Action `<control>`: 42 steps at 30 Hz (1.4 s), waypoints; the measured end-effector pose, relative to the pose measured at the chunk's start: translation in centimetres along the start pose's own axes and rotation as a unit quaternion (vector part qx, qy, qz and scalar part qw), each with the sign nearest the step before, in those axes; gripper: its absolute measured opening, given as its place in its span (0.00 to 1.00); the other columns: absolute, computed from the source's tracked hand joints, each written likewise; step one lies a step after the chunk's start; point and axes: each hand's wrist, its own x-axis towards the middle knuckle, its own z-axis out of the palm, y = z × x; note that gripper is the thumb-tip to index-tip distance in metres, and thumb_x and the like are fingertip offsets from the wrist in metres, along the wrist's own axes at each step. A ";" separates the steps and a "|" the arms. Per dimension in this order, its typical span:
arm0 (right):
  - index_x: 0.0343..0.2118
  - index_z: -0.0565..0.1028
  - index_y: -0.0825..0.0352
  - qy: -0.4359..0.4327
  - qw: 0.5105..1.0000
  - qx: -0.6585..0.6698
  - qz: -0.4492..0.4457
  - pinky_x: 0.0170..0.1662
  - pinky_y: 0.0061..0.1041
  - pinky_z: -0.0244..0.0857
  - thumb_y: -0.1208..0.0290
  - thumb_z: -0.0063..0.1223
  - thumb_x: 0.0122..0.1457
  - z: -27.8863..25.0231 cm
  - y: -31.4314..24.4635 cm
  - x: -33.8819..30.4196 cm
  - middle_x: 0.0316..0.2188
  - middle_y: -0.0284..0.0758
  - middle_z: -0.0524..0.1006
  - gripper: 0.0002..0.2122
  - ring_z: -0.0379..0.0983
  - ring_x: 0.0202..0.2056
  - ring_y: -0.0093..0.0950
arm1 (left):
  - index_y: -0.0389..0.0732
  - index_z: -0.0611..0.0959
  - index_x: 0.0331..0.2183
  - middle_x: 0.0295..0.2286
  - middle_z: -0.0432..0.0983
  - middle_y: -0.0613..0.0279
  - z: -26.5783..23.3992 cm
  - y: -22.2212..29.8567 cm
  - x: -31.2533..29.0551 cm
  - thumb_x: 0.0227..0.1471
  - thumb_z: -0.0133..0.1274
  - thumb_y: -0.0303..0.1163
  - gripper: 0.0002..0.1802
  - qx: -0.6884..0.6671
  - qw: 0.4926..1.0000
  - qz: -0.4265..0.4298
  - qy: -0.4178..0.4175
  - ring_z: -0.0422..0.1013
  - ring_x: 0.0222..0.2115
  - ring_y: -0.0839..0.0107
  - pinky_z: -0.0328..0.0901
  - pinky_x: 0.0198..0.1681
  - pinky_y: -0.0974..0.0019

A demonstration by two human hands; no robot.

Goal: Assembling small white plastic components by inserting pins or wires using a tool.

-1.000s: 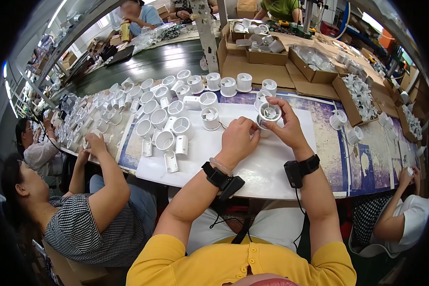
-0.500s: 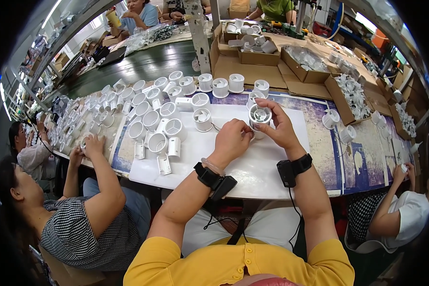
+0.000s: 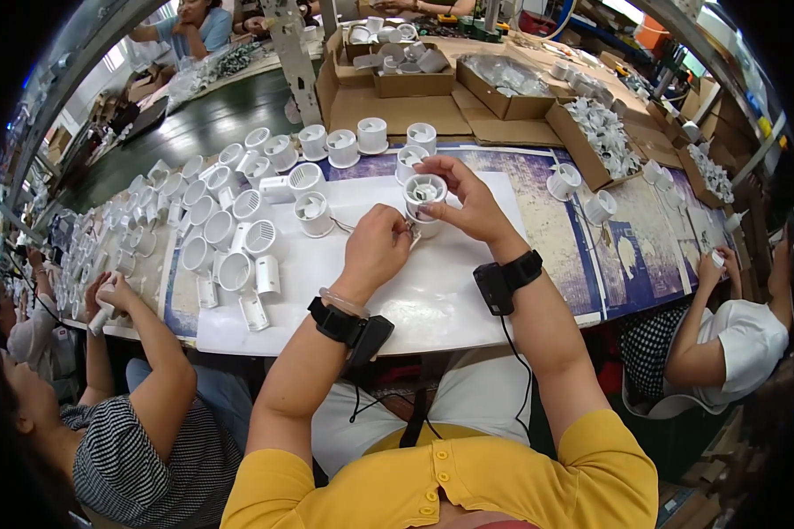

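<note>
from the head view i see my right hand (image 3: 472, 207) wrapped around a white round fan housing (image 3: 425, 192), fingers curled over its rim, holding it just above the white sheet (image 3: 415, 291) that covers the middle of the surface (image 3: 573, 256). the housing's open face with its vanes points up toward me. my left hand (image 3: 375, 251) sits just beside it, fingers pinched narrow at the housing's lower edge, where thin wires (image 3: 408, 231) show; i cannot tell whether the fingertips actually grip the wires or only touch them. both my wrists carry black bands, the left wristband (image 3: 348, 324) and the right wristband (image 3: 505, 280), each with a cable hanging down.

to the left of my hands another white housing (image 3: 313, 213) stands on the sheet, and beyond it a crowd of similar white cylinders (image 3: 225, 225) fills the left part of the surface. a row of more white housings (image 3: 344, 145) lines the far edge of the sheet. behind them stand open cardboard boxes (image 3: 397, 75) holding white parts.

at my left a person in a striped shirt (image 3: 141, 458) reaches a hand (image 3: 119, 291) onto the surface, holding a small white piece. at my right a person in a white top (image 3: 750, 339) works with a raised hand (image 3: 710, 269) near the surface edge.
</note>
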 end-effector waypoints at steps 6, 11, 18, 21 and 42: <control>0.53 0.62 0.66 -0.025 0.998 0.065 -0.009 0.57 0.27 0.57 0.77 0.59 0.49 -1.3 1.1 0.6 0.52 0.35 0.67 0.27 0.64 0.53 0.26 | 0.38 0.77 0.22 0.26 0.73 0.54 -0.6 0.0 0.8 0.41 0.56 0.30 0.06 -0.008 0.998 0.060 -0.016 0.69 0.32 0.54 0.65 0.35 0.58; 0.53 0.64 0.66 -0.046 0.997 0.054 0.024 0.57 0.26 0.57 0.75 0.59 0.51 -1.6 0.8 0.6 0.52 0.34 0.68 0.25 0.64 0.53 0.26 | 0.39 0.80 0.24 0.28 0.74 0.55 -0.8 0.2 0.6 0.42 0.57 0.34 0.08 -0.037 0.999 0.034 -0.019 0.70 0.32 0.56 0.65 0.36 0.59; 0.53 0.66 0.66 -0.048 0.999 -0.011 0.018 0.57 0.26 0.56 0.71 0.58 0.52 -1.4 0.7 0.1 0.53 0.34 0.68 0.24 0.64 0.54 0.26 | 0.40 0.82 0.26 0.28 0.75 0.56 0.3 0.0 0.3 0.43 0.57 0.34 0.08 0.004 0.999 0.032 0.010 0.72 0.31 0.59 0.67 0.33 0.60; 0.53 0.66 0.65 -0.060 0.996 -0.067 0.009 0.57 0.26 0.56 0.70 0.58 0.52 -1.4 0.7 0.1 0.52 0.34 0.68 0.24 0.64 0.53 0.26 | 0.41 0.82 0.26 0.28 0.75 0.57 0.3 0.1 0.3 0.43 0.57 0.34 0.07 0.004 0.999 0.035 0.013 0.72 0.31 0.59 0.67 0.33 0.60; 0.52 0.71 0.56 -0.062 0.964 -0.251 -0.058 0.57 0.27 0.54 0.67 0.60 0.49 -1.0 -0.3 -0.4 0.48 0.32 0.69 0.24 0.63 0.53 0.29 | 0.35 0.79 0.25 0.30 0.73 0.54 0.1 -0.1 0.2 0.42 0.56 0.29 0.07 -0.042 0.998 0.046 -0.031 0.71 0.29 0.59 0.67 0.34 0.63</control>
